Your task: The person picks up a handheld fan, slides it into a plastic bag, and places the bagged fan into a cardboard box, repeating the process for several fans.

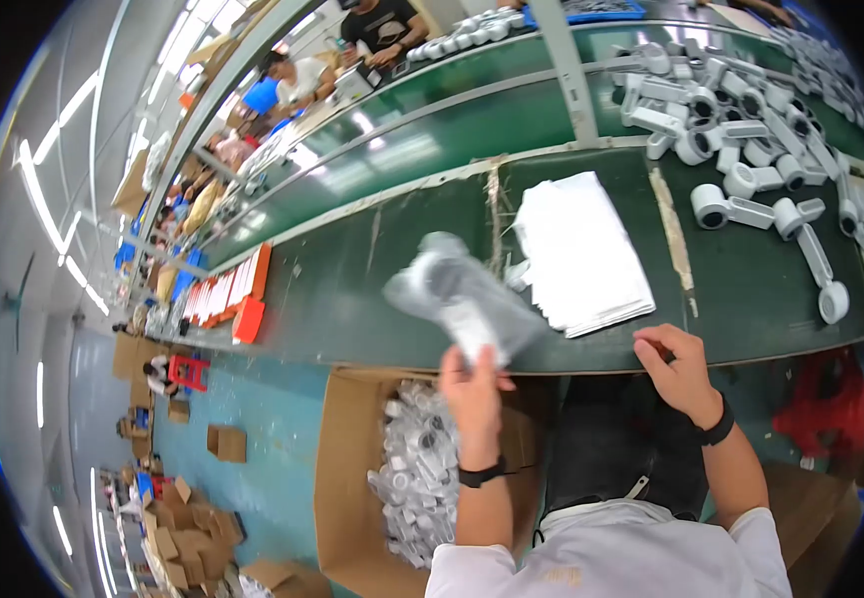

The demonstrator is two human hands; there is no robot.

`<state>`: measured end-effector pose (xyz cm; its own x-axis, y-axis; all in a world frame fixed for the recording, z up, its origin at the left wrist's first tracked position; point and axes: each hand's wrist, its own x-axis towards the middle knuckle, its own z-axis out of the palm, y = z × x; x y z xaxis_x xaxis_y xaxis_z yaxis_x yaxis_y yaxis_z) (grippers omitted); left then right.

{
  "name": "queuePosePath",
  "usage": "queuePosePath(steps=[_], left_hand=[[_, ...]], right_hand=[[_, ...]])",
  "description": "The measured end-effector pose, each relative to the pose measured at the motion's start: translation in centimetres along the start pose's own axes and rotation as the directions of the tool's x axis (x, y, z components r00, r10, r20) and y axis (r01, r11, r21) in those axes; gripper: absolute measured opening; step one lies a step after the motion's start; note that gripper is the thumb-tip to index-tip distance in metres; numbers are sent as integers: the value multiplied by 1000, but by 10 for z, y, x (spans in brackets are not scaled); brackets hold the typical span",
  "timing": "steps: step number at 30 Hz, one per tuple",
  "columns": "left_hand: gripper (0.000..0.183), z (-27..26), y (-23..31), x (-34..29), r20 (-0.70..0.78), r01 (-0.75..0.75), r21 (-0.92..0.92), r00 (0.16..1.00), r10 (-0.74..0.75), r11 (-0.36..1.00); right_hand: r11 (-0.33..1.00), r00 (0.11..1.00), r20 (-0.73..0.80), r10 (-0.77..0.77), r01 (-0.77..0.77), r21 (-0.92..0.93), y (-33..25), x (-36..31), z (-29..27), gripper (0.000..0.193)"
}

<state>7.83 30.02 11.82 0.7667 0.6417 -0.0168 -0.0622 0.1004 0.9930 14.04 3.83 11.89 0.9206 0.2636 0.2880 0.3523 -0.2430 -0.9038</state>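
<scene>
My left hand (474, 391) is closed on the lower end of a bagged white handheld device (470, 317). Its clear plastic bag (422, 284), smeared by motion, spreads above the green table. The device's round head shows dimly through the plastic. Beside it lies a stack of flat white sheets (583, 249); whether they are paper or bags I cannot tell. At the table's front edge, just below the stack, my right hand (679, 371) is loosely bent with nothing visible in it. A gap shows between its thumb and forefinger.
Unbagged white devices (741, 120) with round heads are heaped at the table's right. Below the table's front edge, a cardboard box (344, 478) holds many bagged ones (420, 468). Orange boxes (249, 319) stand at the left end. A metal post (570, 85) rises behind; people work beyond.
</scene>
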Motion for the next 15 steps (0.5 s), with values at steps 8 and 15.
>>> queuePosePath(steps=[8, 15], left_hand=[[43, -45, -34, 140, -86, -126, 917, 863, 497, 378], [63, -35, -33, 139, -100, -50, 951, 886, 453, 307]], right_hand=[[980, 974, -128, 185, -173, 97, 48, 5, -8, 20], [978, 968, -185, 171, -144, 150, 44, -7, -21, 17]])
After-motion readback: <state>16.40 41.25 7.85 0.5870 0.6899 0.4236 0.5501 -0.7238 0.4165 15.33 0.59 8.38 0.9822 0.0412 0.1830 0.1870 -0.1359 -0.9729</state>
